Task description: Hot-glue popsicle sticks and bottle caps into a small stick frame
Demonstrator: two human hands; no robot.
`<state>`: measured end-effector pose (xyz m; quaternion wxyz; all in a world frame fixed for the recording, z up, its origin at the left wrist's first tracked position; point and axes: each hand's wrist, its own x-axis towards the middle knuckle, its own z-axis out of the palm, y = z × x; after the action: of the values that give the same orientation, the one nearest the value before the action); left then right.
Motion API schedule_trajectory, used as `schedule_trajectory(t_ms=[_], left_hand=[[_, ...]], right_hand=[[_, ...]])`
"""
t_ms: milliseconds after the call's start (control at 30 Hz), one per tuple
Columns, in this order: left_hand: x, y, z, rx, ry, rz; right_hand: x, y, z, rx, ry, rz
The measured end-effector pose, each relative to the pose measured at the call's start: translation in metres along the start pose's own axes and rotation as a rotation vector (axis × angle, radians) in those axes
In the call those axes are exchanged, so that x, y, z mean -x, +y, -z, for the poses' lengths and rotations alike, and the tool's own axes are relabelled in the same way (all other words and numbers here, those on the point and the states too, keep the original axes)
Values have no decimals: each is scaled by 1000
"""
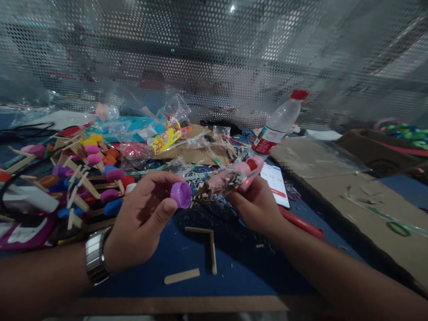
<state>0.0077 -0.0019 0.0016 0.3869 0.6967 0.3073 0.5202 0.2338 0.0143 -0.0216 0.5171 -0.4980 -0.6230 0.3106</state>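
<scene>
Between the thumb and fingers of my left hand (142, 218) is a purple bottle cap (181, 195), its hollow side turned to the right. My right hand (256, 205) is wrapped round a pink glue gun (230, 177) smeared with dark residue. The gun's nozzle points left, close to the cap's opening; whether it touches cannot be made out. Below the hands, wooden sticks joined in an L shape (212, 249) rest on the blue table (240, 272). A short piece of craft stick (182, 276) lies near the front edge.
Several stick pieces with coloured caps (109, 195) are heaped at the left. A plastic bottle (277, 125) with a red cap stands tilted in view behind my right hand, near a phone (274, 183). Cardboard (361, 191) lies at the right. Perforated metal mesh (200, 58) closes off the back.
</scene>
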Motion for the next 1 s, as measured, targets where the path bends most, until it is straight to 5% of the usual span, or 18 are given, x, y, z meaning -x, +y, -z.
schedule_trajectory(t_ms=[1000], left_hand=[[1, -1, 0, 51, -13, 19]], right_hand=[[-1, 0, 0, -17, 36, 2]])
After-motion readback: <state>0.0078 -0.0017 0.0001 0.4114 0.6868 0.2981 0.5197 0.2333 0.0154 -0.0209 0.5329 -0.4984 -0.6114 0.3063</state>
